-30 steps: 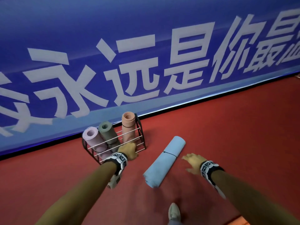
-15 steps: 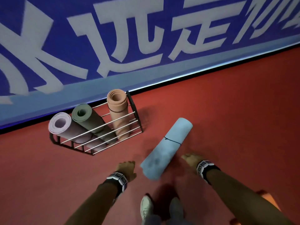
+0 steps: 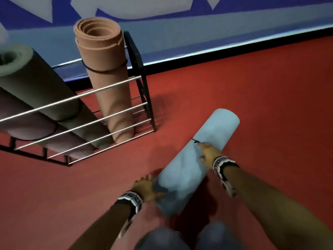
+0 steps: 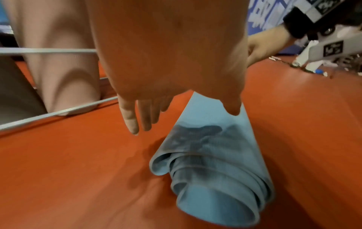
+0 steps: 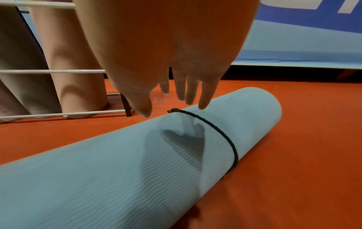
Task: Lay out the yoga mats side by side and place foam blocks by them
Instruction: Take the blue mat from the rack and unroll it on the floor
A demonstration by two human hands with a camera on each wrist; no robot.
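Blue rolled mat [image 3: 196, 165] lies lower centre, left hand [image 3: 144, 189] spread against its side, right hand [image 3: 209, 153] loosely open, fingertips by its cord [image 5: 213, 128].

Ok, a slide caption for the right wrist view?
Right hand reaching with straight fingers toward the cord around a rolled blue mat.

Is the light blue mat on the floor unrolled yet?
No, still rolled. The light blue yoga mat lies as a cylinder on the red floor, the black cord still around it; the right hand reaches its knot.

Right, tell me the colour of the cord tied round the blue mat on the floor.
The cord is dark, near black, looped round the blue mat; clearest in the right wrist view.
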